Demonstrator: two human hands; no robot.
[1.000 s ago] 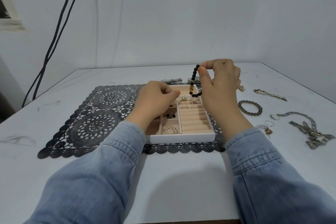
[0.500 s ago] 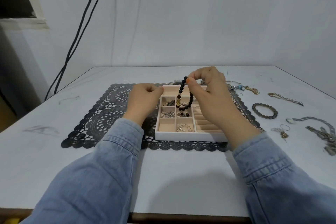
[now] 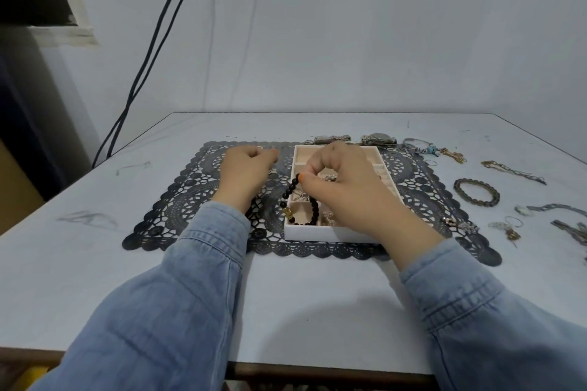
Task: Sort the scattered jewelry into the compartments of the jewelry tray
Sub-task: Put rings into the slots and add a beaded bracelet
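White table carries a black lace mat, where the right hand pinches a black bead bracelet whose loop hangs below its thumb into the jewelry tray beneath it, the left hand lying fisted alongside, loose jewelry farther right.

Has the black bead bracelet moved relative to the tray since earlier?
Yes. The black bead bracelet, pinched by the right hand, has come from the far end of the jewelry tray toward its near-left corner.

Black lace mat on white table; 2 black cables down wall.
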